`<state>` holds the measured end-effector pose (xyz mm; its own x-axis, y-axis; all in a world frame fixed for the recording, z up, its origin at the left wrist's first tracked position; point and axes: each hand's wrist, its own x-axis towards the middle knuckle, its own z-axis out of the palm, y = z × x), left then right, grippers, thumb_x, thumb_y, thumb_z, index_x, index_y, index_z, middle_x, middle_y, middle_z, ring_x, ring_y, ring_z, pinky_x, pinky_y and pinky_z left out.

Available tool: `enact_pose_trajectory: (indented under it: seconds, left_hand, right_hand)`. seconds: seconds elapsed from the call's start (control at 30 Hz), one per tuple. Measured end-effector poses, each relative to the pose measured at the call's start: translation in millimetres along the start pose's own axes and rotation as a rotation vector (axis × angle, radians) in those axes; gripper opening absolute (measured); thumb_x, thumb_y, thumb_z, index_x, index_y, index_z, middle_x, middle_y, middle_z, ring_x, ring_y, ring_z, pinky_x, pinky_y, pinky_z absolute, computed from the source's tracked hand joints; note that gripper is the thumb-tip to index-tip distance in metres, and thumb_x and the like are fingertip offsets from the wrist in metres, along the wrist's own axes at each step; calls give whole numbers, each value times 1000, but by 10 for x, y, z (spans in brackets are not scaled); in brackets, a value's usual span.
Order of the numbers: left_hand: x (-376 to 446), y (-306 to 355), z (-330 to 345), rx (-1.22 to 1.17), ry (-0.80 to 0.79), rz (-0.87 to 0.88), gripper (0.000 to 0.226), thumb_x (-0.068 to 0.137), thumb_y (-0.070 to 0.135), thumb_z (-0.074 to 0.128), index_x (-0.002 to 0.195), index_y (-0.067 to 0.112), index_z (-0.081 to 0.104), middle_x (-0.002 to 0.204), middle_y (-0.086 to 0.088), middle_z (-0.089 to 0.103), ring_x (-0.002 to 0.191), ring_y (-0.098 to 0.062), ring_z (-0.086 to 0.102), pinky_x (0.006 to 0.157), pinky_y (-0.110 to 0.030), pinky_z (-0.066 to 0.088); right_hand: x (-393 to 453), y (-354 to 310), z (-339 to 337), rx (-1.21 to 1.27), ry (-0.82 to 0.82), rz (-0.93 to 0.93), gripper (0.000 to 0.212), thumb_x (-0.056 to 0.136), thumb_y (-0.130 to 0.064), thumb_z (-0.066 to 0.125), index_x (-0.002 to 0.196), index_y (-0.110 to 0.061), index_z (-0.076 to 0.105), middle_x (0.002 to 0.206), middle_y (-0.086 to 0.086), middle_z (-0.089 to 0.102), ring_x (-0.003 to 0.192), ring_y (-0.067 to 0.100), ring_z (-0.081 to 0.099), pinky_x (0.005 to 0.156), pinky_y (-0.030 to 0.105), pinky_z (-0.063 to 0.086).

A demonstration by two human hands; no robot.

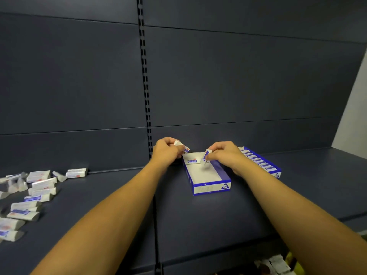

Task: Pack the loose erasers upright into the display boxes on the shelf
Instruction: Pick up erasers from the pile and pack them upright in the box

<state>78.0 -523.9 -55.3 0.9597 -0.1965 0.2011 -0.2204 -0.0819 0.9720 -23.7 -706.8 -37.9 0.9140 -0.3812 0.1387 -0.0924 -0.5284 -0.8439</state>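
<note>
Landmark taken: the open display box [206, 176], blue-walled with a pale floor, lying on the dark shelf [119, 195] near the back panel [79, 76].

Far to the left of the box, a scatter of loose erasers [33, 192] lies flat on the shelf in white wrappers with blue and red print. Several overlap; the leftmost are blurred.

Immediately left of the box's far end, the left hand [166, 150] is raised above the shelf. Its grip is narrow: fingers and thumb curl round one wrapped eraser [181, 146], which juts out toward the box at a slant, blue-printed end lowest.

Inside the box, at its far end, one eraser [192, 161] stands on its long edge against the rear wall. The remainder of the box floor shows bare.

Over the far right part of the box, the right hand [224, 153] pinches a second eraser [205, 156] between fingertips and thumb, grip closed tight on its upper end. This eraser hangs nearly upright, slightly tilted, lower end inside the box. Whether it touches the floor cannot be determined.

Right of the box, partly behind the right forearm, a second display box [264, 164] holds a full row of erasers standing on edge.
</note>
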Motion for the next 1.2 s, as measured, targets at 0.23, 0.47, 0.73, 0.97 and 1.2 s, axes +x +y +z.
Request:
enact_pose_trajectory:
  seconds: [0.23, 0.47, 0.73, 0.97, 1.2]
  left_hand:
    - [130, -123, 187, -66, 74, 36, 16, 87, 8, 75, 101, 13, 68, 90, -4, 76, 86, -17, 74, 69, -26, 59]
    - [89, -237, 264, -171, 177, 58, 15, 88, 4, 73, 102, 7, 68, 84, -2, 77, 82, -19, 74, 74, -29, 61]
    - [142, -372, 384, -54, 217, 123, 15, 86, 8, 76, 98, 14, 70, 86, -4, 77, 83, -23, 75, 79, -40, 62]
    - [34, -373, 407, -31, 214, 105, 14, 84, 12, 76, 95, 20, 71, 87, -5, 77, 85, -25, 75, 85, -48, 60]
    - [-136, -323, 345, -80, 255, 76, 9, 88, 6, 72, 96, 11, 70, 85, -8, 76, 77, -21, 75, 78, -35, 62]
  right_hand:
    - [476, 77, 38, -90, -175, -108, 16, 75, -16, 84, 86, -25, 77, 83, -5, 76, 89, 13, 71, 84, 32, 57]
    - [752, 162, 32, -45, -304, -265, 21, 77, -10, 82, 93, -23, 77, 84, -7, 77, 83, 7, 73, 74, 22, 55]
    - [874, 266, 110, 100, -323, -287, 19, 79, -4, 77, 91, -18, 76, 84, 1, 77, 79, 11, 73, 72, 27, 58]
    - [758, 258, 147, 297, -218, -155, 11, 82, -1, 70, 86, -10, 74, 77, 7, 70, 55, 3, 61, 50, 18, 46]
    - [645, 238, 197, 243, -251, -169, 11, 83, -3, 71, 92, -10, 74, 79, 5, 71, 49, 1, 58, 49, 17, 43]
